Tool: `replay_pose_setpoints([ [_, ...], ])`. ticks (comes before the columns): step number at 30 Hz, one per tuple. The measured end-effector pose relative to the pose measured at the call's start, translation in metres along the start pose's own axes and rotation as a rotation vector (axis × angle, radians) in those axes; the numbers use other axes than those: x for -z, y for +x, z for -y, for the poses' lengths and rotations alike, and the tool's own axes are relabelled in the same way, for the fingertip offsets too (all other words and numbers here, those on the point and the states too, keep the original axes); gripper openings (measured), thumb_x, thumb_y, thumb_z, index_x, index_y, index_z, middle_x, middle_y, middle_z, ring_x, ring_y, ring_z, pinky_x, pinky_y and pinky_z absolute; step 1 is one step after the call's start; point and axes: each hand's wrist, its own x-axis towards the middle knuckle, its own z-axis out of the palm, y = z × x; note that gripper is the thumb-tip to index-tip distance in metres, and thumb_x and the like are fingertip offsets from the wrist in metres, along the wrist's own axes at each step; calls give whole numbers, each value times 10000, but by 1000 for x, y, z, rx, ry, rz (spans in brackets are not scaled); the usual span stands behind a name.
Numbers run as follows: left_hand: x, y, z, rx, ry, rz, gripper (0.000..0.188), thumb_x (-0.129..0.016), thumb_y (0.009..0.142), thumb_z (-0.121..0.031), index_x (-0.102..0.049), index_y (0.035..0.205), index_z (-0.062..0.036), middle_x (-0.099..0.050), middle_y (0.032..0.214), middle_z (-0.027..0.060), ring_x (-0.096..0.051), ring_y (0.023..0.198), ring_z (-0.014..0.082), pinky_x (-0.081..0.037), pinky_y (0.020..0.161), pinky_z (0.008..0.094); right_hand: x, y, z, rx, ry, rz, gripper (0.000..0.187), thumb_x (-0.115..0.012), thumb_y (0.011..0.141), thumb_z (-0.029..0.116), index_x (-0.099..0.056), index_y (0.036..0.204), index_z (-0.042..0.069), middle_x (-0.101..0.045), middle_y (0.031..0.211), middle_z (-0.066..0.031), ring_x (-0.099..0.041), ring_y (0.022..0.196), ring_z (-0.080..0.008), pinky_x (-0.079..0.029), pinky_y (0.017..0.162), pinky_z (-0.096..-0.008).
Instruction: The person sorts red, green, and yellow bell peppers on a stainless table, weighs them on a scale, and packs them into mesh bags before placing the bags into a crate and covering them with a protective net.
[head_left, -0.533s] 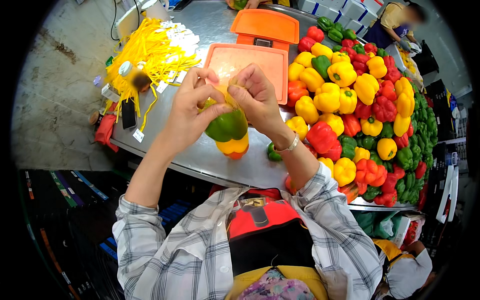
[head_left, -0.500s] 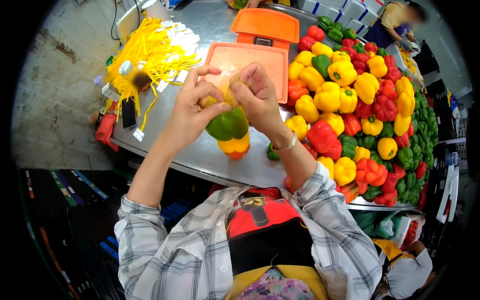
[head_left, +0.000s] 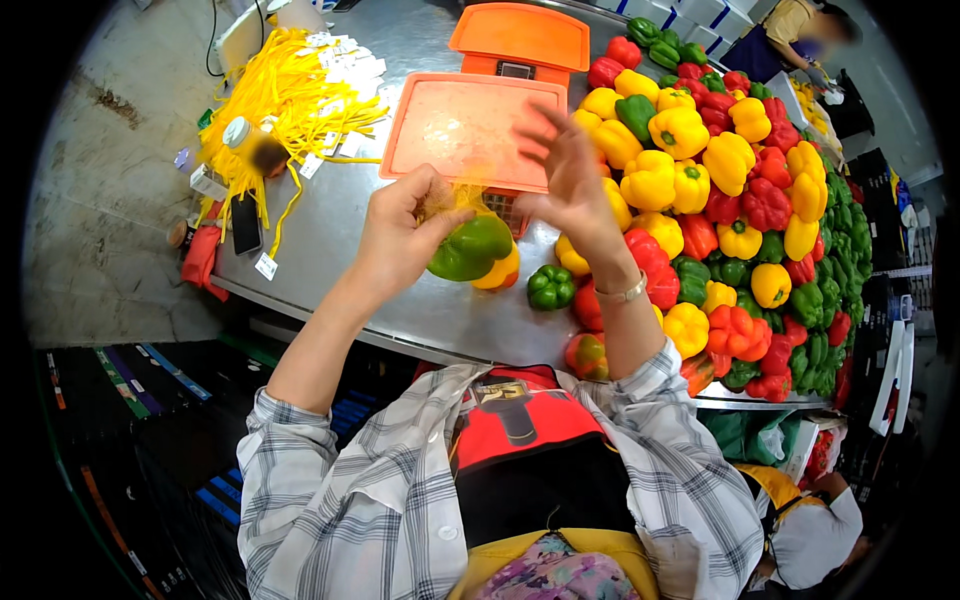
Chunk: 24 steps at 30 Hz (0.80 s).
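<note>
My left hand is closed on the gathered top of a yellow mesh bag. Inside the bag hang a green bell pepper and a yellow-orange one beside it, low over the metal table. My right hand is apart from the bag, empty, its fingers spread and smeared by motion. It hovers between the orange weighing scale and the heap of bell peppers. Just below it on the table sits a loose green bell pepper.
Red, yellow and green peppers form a large heap on the right. Yellow mesh strips with white tags lie at the left, near a phone. One person stands at the far right, another at the lower right.
My right hand has let go of the mesh bag and moved right, its fingers opening. My left hand keeps hold of the bag, which has tilted. The view has shifted slightly.
</note>
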Motion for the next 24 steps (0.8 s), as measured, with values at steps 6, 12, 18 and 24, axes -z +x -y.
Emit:
replay_pose_setpoints([
  [6, -23, 15, -28, -487, 158, -3, 250, -777, 742, 55, -551, 792, -39, -600, 774, 33, -564, 674, 127, -460, 633, 253, -49, -35, -53, 160, -675, 153, 363, -712, 745, 118, -599, 1089, 88, -590, 1095, -141, -530, 1053, -357, -408, 878, -442],
  [12, -8, 25, -8, -416, -560, -372, 777, -822, 669, -7, -438, 1344, -52, -574, 1237, 132, -586, 1130, 235, -487, 923, 359, -37, -24, -65, 64, -310, 31, 194, -588, 847, 33, -651, 1030, 43, -651, 940, -123, -631, 904, -271, -480, 844, -384],
  [18, -37, 0, 53, 68, -146, 98, 1118, -828, 668, -45, -135, 1545, -49, -391, 1481, 179, -401, 1366, 287, -365, 1100, 426, -39, -7, -49, -72, 66, -36, 267, -449, 1047, 177, -547, 863, 10, -566, 798, -23, -535, 729, -98, -456, 664, -239],
  [24, -50, 5, 56, -150, 232, 9, 581, -752, 726, -41, -498, 1248, -35, -551, 1252, 136, -533, 1132, 333, -458, 893, 387, -53, 23, -23, -208, 130, -23, 317, -440, 1059, 256, -543, 857, 34, -457, 724, 36, -409, 643, -44, -353, 571, -189],
])
